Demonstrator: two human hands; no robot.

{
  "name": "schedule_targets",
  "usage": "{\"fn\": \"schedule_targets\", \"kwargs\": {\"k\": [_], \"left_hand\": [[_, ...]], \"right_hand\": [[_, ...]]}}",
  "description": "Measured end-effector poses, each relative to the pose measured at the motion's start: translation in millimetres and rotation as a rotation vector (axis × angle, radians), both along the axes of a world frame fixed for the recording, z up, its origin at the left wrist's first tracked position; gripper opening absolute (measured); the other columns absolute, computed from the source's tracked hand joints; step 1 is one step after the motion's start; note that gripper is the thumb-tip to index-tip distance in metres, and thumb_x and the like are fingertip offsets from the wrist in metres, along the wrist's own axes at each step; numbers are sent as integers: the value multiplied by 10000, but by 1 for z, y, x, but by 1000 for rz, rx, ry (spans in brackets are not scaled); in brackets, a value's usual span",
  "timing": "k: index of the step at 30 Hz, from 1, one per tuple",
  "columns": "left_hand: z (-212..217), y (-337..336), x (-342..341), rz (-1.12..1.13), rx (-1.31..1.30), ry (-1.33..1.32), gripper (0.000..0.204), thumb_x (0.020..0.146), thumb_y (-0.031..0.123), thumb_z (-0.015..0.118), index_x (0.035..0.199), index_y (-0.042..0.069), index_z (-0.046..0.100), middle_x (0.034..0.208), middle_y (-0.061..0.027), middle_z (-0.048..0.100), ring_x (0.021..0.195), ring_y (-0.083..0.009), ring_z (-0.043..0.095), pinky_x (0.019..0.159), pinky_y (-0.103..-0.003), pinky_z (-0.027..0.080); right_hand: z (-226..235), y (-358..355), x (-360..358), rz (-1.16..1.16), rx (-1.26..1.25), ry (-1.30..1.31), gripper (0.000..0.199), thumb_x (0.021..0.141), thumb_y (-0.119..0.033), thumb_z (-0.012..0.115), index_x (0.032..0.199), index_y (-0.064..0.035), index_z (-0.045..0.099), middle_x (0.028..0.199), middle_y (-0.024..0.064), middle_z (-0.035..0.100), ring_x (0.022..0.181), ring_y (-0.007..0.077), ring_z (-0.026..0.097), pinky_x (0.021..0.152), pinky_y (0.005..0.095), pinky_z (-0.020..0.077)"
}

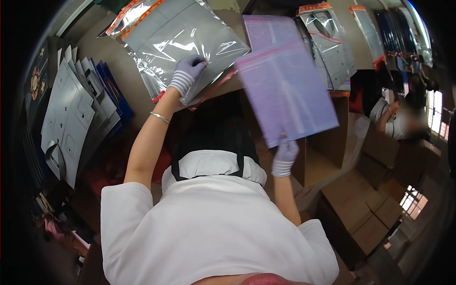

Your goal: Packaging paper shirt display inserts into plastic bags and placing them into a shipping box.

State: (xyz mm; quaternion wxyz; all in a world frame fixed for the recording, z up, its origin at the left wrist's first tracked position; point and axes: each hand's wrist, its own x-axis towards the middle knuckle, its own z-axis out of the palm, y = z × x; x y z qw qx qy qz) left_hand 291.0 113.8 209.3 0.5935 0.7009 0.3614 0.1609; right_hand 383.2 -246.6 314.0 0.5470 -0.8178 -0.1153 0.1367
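My left hand [190, 71], in a lilac glove with a striped cuff, rests over a stack of clear plastic bags [166, 57] with orange and red patterned edges. Its fingers are curled together; what they pinch, if anything, cannot be made out. Grey panels show through the clear film. My right hand [286, 153], gloved alike, is closed on the lower edge of a translucent purple plastic bag [287, 90] with a pink strip along its top. That bag hangs over the table's front edge, slightly blurred. Part of another purple bag [270, 28] lies behind it.
Grey flat bags with handles [69, 116] stand at the left, with blue ones beside them. More clear-wrapped grey bags [330, 52] lie at the right of the table. Cardboard boxes [356, 209] stand at the lower right. Another person [392, 121] is at the far right.
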Motion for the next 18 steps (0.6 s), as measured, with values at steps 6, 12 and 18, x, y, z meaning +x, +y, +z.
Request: {"fn": "schedule_targets", "kwargs": {"k": [6,12,18], "left_hand": [[48,-15,32,50,173,57,156,752,165,619,824,28,635,718,-109,637,630,-171,596,640,-281,475],[64,-17,18,48,245,122,150,753,168,604,836,46,630,765,-116,630,699,-233,609,675,-311,478],[91,-44,-3,-89,251,112,151,753,144,576,846,35,621,806,-138,613,751,-271,592,711,-345,468]], "right_hand": [[-35,19,-51,390,-157,510,295,864,-189,516,859,96,591,742,137,629,636,161,591,619,260,461],[-1,14,-65,451,-134,443,254,850,-160,505,867,84,574,680,119,593,610,152,552,578,297,452],[-17,121,-18,717,-93,434,211,829,-145,514,898,41,583,697,25,564,644,84,489,627,236,432]]}}
